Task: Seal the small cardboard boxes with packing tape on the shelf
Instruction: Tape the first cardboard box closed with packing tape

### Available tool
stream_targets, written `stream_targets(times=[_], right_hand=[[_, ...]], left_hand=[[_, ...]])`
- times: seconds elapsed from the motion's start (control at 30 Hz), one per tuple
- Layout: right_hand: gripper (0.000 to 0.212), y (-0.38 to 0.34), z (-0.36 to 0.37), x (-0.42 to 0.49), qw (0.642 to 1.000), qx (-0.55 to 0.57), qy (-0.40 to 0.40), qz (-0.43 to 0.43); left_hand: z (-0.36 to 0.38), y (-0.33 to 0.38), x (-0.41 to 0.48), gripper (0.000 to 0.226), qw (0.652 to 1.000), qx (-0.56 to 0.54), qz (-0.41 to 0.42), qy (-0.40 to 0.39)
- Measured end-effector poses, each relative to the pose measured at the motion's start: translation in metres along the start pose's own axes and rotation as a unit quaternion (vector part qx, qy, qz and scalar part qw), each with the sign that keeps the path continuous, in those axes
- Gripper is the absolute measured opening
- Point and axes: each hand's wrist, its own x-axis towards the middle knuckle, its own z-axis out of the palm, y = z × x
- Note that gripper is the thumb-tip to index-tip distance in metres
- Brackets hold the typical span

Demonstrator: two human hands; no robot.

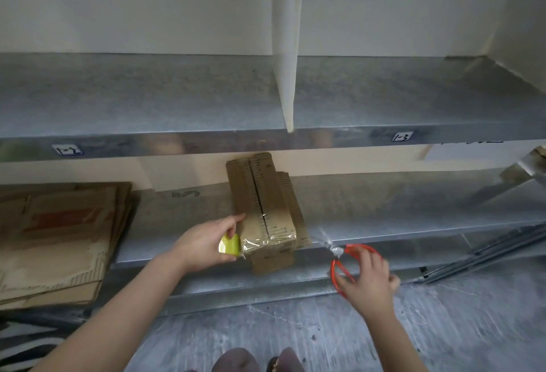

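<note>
A small brown cardboard box [260,194] lies on the lower metal shelf [384,209], its near end sticking out over the shelf's front edge. Clear packing tape [266,238] is wrapped across that near end. My left hand [204,244] rests against the box's left side and grips a yellow-green tape roll [230,244]. To the right, at the shelf's front edge, my right hand [369,277] holds red-handled scissors [348,262] whose blades carry a scrap of crumpled clear tape. A second flattened cardboard piece [295,212] lies under the box.
A stack of flattened cardboard boxes [59,238] fills the left of the lower shelf. The upper metal shelf [177,99] carries a white upright divider [288,46]. Metal rails [487,250] lie at the right. My shoes [257,360] stand on the grey floor below.
</note>
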Motion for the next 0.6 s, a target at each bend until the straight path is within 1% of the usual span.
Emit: stream_targets(times=[0.1, 0.17, 0.23, 0.4, 0.47, 0.53, 0.6], right_hand=[[0.053, -0.010, 0.006, 0.034, 0.999, 0.036, 0.012, 0.009], [0.049, -0.018, 0.016, 0.054, 0.999, 0.042, -0.006, 0.009], [0.051, -0.022, 0.026, 0.073, 0.999, 0.019, -0.047, 0.011], [0.075, -0.022, 0.041, 0.109, 0.987, -0.054, -0.153, 0.012], [0.075, -0.023, 0.041, 0.115, 0.980, -0.053, -0.190, -0.004], [0.069, -0.023, 0.039, 0.113, 0.980, -0.063, -0.182, -0.045], [0.061, -0.024, 0.034, 0.104, 0.986, -0.059, -0.130, -0.089]], left_hand=[[0.000, 0.005, -0.005, 0.047, 1.000, -0.004, -0.013, 0.010], [0.002, 0.007, -0.007, 0.048, 1.000, -0.004, -0.020, 0.011], [0.004, 0.009, -0.008, 0.047, 1.000, 0.001, -0.028, 0.013], [0.008, 0.012, -0.005, 0.049, 0.999, 0.003, -0.048, 0.019], [0.008, 0.013, -0.004, 0.050, 0.998, 0.000, -0.053, 0.023], [0.008, 0.014, -0.004, 0.052, 0.998, -0.002, -0.056, 0.023], [0.008, 0.015, -0.004, 0.052, 0.998, -0.005, -0.056, 0.024]])
